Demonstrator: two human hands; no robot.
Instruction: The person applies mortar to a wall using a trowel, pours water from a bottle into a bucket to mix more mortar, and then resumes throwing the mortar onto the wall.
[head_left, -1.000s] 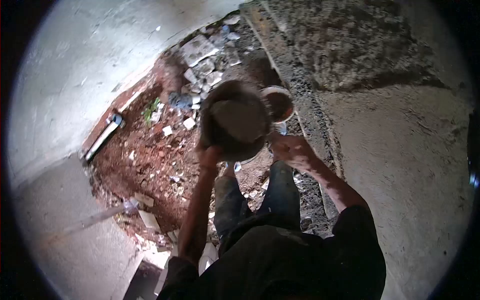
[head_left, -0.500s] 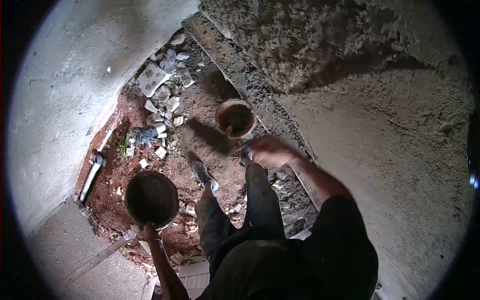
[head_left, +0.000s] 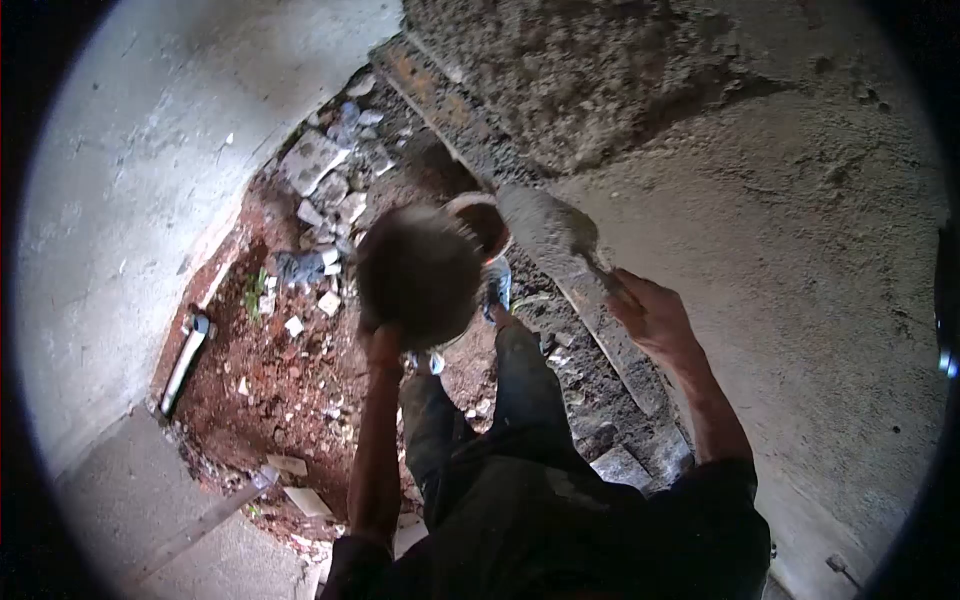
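Observation:
My left hand [head_left: 383,346] grips the near edge of a dark round pan [head_left: 418,275], which is blurred and raised over the ground in front of my legs. My right hand [head_left: 645,308] is closed round the handle of a trowel [head_left: 548,228]. Grey mortar-like material seems to cover the trowel's blade, which lies close to the rough wall's base. Partly hidden behind the pan is a bucket [head_left: 484,222] with a reddish-brown inside.
A rough, part-plastered wall [head_left: 740,230] rises on the right, with a board [head_left: 600,315] along its foot. Broken stones [head_left: 313,160] lie at the far left corner. A white pipe [head_left: 184,362] and a wooden strip [head_left: 200,525] are on the left.
The pan in my left hand has moved right and forward, now partly covering the bucket. My right hand has moved right, and the trowel now shows clearly near the wall.

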